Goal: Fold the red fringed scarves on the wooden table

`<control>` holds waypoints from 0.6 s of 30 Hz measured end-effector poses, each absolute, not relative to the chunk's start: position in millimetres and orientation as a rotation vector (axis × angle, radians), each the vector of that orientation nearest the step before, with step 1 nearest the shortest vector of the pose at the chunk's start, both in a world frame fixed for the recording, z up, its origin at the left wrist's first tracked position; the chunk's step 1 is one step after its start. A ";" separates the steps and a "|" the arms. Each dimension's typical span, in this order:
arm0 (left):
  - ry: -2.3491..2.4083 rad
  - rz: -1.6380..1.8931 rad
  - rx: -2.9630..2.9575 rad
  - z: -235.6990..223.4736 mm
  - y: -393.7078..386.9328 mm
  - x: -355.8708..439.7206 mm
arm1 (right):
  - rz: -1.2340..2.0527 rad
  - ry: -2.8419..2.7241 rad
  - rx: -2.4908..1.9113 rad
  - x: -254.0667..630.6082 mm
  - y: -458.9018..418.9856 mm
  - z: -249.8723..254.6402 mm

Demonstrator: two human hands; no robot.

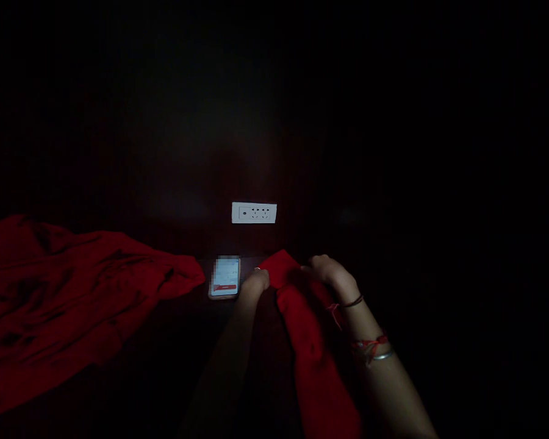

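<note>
A red cloth [313,350] runs from the bottom of the view up between my hands, with its far end [280,268] folded at an angle. My left hand [255,281] is closed on the left edge of that end, and something small and shiny shows at the fingers. On the right edge, my right hand [328,269] bends over the cloth with its fingers closed on it; the fingertips are partly in shadow. Bracelets and a red thread circle the right wrist.
A larger crumpled red cloth [73,305] spreads over the left side. Beside my left hand lies a phone [226,277] with a lit screen. A white socket panel [254,213] is on the dark surface behind. Deep shadow covers the surroundings.
</note>
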State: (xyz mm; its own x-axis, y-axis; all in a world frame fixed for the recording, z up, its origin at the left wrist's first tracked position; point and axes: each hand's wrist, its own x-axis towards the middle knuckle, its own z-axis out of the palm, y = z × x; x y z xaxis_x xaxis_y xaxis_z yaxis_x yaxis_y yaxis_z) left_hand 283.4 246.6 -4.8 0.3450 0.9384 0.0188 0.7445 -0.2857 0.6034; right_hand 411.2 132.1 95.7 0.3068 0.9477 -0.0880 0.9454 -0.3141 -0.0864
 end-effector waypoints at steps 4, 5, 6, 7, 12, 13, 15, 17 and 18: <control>1.524 0.260 2.161 -12.7 238.5 290.1 | 0.414 -1.775 -2.662 374.2 111.7 69.1; 1.540 0.223 2.171 -14.4 235.0 291.4 | 0.432 -1.714 -2.713 366.9 107.7 56.2; 1.554 0.193 2.180 -15.7 231.4 292.2 | 0.460 -1.647 -2.764 361.2 104.0 42.8; 1.567 0.166 2.187 -16.5 228.2 292.5 | 0.465 -1.587 -2.802 356.9 100.4 30.1; 1.622 0.094 2.207 -17.0 223.0 287.4 | 0.138 -1.545 -2.758 354.0 87.8 -5.4; 1.631 0.093 2.211 -17.6 224.1 286.3 | 0.089 -1.557 -2.733 355.4 86.7 -7.0; 1.643 0.102 2.220 -20.1 227.1 285.3 | 0.046 -1.587 -2.694 358.9 86.4 -8.1; 1.652 0.128 2.234 -24.0 229.8 286.3 | 0.041 -1.606 -2.673 363.6 89.0 -9.1; 1.656 0.146 2.241 -26.1 230.6 287.3 | 0.043 -1.613 -2.667 366.4 91.2 -10.1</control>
